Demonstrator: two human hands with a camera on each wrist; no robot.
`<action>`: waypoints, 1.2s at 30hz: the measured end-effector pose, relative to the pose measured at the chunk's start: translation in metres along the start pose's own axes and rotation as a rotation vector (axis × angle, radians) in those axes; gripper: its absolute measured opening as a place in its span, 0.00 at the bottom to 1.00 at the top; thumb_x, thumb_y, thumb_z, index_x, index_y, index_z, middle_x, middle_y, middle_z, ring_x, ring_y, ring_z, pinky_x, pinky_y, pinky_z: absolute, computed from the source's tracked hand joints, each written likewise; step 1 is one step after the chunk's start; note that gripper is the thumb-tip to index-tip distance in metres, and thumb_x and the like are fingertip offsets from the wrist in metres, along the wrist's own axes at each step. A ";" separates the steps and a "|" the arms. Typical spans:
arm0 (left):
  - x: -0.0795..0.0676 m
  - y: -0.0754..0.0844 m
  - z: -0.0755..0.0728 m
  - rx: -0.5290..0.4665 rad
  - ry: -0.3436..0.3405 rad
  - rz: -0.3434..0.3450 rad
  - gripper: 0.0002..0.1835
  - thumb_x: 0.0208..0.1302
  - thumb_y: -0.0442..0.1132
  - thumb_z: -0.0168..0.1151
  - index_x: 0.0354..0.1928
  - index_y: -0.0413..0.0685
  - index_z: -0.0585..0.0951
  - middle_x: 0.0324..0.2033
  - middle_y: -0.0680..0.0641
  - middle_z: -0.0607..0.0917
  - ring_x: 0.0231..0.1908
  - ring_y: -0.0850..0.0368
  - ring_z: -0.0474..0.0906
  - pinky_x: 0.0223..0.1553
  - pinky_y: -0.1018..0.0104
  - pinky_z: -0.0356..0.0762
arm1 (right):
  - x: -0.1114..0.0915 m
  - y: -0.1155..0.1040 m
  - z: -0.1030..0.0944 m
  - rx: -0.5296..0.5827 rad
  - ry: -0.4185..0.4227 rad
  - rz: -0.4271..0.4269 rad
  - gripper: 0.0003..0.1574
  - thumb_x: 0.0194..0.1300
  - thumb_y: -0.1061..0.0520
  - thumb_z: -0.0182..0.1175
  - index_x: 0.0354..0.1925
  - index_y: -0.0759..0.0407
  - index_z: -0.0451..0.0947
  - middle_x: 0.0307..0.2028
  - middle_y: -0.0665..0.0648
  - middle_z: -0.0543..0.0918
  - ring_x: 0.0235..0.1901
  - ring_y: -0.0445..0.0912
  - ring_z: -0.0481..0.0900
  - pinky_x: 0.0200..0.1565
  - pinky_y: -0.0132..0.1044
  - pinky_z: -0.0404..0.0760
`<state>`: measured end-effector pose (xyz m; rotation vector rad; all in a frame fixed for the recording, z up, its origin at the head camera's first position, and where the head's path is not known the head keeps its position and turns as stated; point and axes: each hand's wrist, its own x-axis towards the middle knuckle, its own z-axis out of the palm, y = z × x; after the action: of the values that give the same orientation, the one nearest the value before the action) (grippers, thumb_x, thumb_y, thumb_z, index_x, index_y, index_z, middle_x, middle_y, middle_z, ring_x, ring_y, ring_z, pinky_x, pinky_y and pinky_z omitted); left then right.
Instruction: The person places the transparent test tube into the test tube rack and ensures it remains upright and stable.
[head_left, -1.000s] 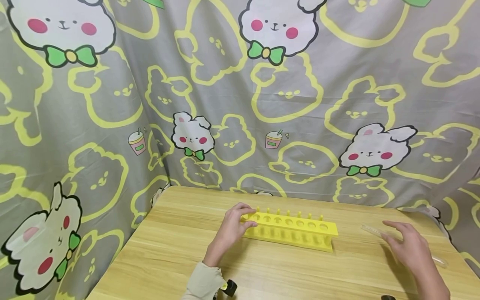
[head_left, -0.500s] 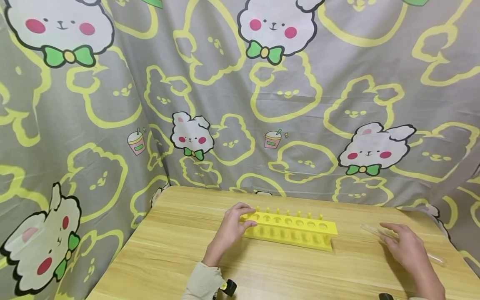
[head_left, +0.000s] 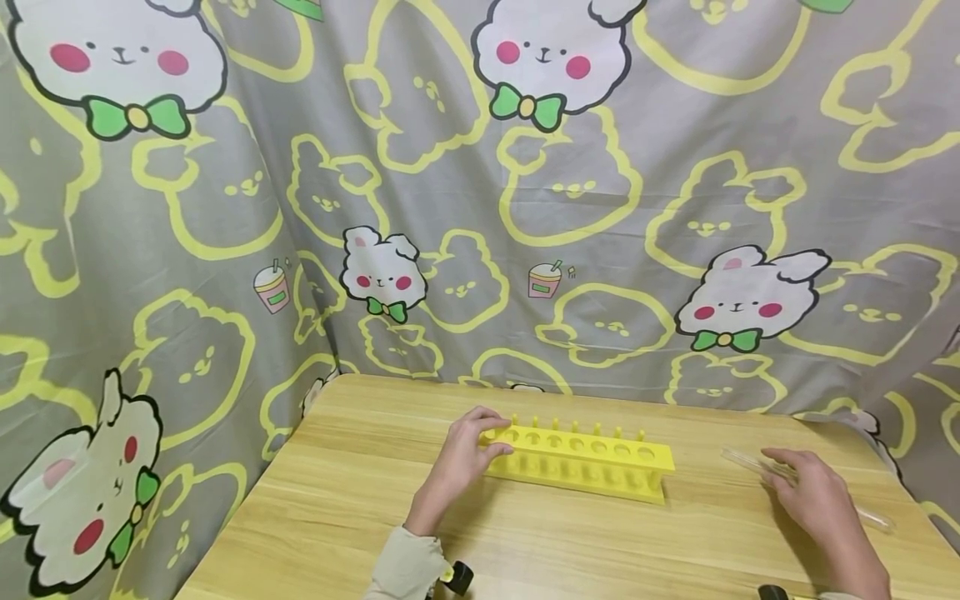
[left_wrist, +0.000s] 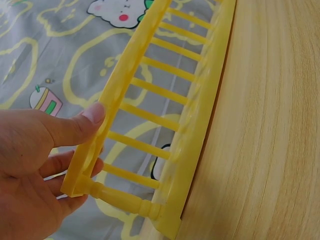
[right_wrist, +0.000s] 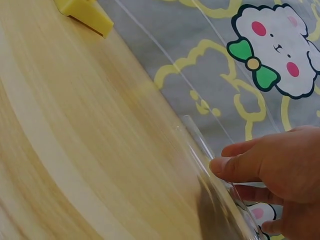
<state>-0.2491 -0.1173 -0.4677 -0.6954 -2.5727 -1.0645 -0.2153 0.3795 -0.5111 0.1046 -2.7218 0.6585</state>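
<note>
A yellow test tube rack (head_left: 588,444) stands upright on the table, its row of round holes and back pegs bare. My left hand (head_left: 465,448) grips the rack's left end. The left wrist view shows the thumb (left_wrist: 94,114) on the upper plate, with other fingers curled beneath it. To the rack's right lies a clear test tube (head_left: 742,459), slanting across the wood. Over its middle is my right hand (head_left: 816,492), with thumb and fingers about the tube (right_wrist: 197,136). A second tube edge appears beside it; whether that is another tube is unclear.
The wooden table (head_left: 337,467) meets a grey patterned curtain (head_left: 465,192) at the back and left. In the right wrist view, a corner of the rack (right_wrist: 92,17) shows at upper left.
My right hand has come down slightly, and its thumb and forefinger have drawn closer together at the tube. The left hand and the rack have stayed put.
</note>
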 end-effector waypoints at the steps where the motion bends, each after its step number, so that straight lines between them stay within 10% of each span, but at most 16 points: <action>1: 0.000 0.000 0.000 0.000 -0.001 0.000 0.19 0.59 0.35 0.76 0.52 0.37 0.87 0.50 0.44 0.84 0.52 0.47 0.82 0.55 0.54 0.82 | 0.000 0.000 0.000 -0.004 -0.009 0.004 0.22 0.62 0.67 0.67 0.54 0.74 0.79 0.50 0.83 0.76 0.49 0.80 0.72 0.46 0.76 0.70; 18: -0.001 0.000 -0.001 -0.005 -0.004 0.002 0.19 0.59 0.35 0.75 0.53 0.37 0.86 0.50 0.44 0.84 0.52 0.46 0.82 0.55 0.54 0.83 | 0.005 0.005 0.000 -0.051 -0.150 0.080 0.23 0.63 0.66 0.64 0.57 0.69 0.79 0.48 0.78 0.80 0.48 0.77 0.75 0.38 0.70 0.73; 36: -0.001 -0.001 0.000 0.004 -0.004 0.003 0.20 0.59 0.36 0.75 0.53 0.37 0.87 0.50 0.44 0.84 0.52 0.46 0.81 0.55 0.54 0.83 | 0.002 0.004 0.002 -0.061 -0.108 0.095 0.21 0.61 0.71 0.62 0.54 0.68 0.81 0.44 0.75 0.82 0.43 0.75 0.78 0.31 0.62 0.73</action>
<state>-0.2490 -0.1180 -0.4685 -0.7011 -2.5756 -1.0584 -0.2184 0.3818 -0.5142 -0.0037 -2.8632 0.6115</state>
